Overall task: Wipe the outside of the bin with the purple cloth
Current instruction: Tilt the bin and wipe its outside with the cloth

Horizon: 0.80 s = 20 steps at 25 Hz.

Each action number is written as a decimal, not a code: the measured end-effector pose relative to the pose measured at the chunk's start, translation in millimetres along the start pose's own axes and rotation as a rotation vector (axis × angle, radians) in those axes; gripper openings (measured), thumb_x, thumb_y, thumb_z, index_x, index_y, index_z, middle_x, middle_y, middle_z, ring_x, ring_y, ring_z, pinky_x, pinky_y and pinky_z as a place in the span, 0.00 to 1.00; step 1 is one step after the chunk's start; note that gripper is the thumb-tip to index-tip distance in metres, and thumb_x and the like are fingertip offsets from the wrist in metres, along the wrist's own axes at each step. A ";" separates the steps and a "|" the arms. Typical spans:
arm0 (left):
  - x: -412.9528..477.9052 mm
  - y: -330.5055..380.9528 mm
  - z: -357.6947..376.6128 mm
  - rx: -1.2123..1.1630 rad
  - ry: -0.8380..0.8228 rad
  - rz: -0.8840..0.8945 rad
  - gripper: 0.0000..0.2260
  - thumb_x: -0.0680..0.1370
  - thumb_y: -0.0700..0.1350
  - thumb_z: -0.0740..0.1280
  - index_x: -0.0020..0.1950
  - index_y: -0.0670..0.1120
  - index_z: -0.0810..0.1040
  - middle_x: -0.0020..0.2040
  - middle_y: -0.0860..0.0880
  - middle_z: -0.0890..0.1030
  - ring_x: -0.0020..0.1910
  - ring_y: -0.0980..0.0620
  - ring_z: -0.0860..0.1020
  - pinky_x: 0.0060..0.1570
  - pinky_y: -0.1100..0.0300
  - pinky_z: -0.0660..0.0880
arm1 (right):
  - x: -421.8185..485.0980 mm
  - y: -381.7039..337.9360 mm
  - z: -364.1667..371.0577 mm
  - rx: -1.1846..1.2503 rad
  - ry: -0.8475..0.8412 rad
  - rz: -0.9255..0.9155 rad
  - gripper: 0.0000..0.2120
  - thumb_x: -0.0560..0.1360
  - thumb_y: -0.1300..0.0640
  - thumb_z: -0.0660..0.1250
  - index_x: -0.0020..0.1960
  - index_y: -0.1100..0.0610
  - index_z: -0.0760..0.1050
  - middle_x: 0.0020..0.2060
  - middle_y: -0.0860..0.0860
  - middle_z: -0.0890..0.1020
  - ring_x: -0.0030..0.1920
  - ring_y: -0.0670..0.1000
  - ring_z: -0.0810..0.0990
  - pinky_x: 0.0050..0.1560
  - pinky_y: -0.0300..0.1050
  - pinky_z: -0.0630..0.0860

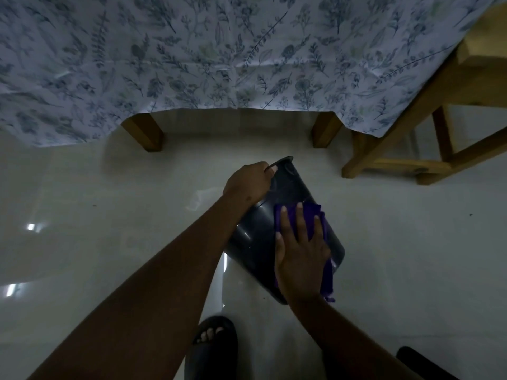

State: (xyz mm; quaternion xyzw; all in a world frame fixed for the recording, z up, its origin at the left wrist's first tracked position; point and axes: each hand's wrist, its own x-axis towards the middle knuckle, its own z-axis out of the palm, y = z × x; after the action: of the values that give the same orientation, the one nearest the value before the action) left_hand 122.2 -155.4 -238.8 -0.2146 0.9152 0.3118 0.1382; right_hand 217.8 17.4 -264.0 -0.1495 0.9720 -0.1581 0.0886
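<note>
Two hands on tilted bin (pixel 258 234), far end clutched by left hand (pixel 248 182) w/ closed grip, purple cloth (pixel 312 223) pressed flat on side under open right hand (pixel 300 256).

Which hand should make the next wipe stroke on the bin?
Right. The right hand lies flat on the purple cloth, pressing it to the dark bin's outer wall. The left hand grips the bin's far end, holding it tilted, so it looks better kept as the brace.

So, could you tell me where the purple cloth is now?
In the head view, right of centre: the purple cloth lies pressed under the right hand against the dark bin.
</note>
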 end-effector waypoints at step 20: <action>-39.7 -40.2 -12.7 -0.259 -0.010 0.085 0.13 0.82 0.50 0.58 0.61 0.45 0.74 0.53 0.46 0.80 0.50 0.48 0.78 0.46 0.57 0.71 | 91.8 14.3 -22.7 0.268 -0.223 0.211 0.22 0.82 0.43 0.47 0.71 0.47 0.66 0.68 0.53 0.74 0.65 0.58 0.74 0.65 0.58 0.66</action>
State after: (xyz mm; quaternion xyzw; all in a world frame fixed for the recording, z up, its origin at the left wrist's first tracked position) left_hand 174.5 -179.9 -234.2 -0.1903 0.8749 0.4339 0.1005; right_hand 122.8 7.5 -259.0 -0.0502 0.9368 -0.2580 0.2310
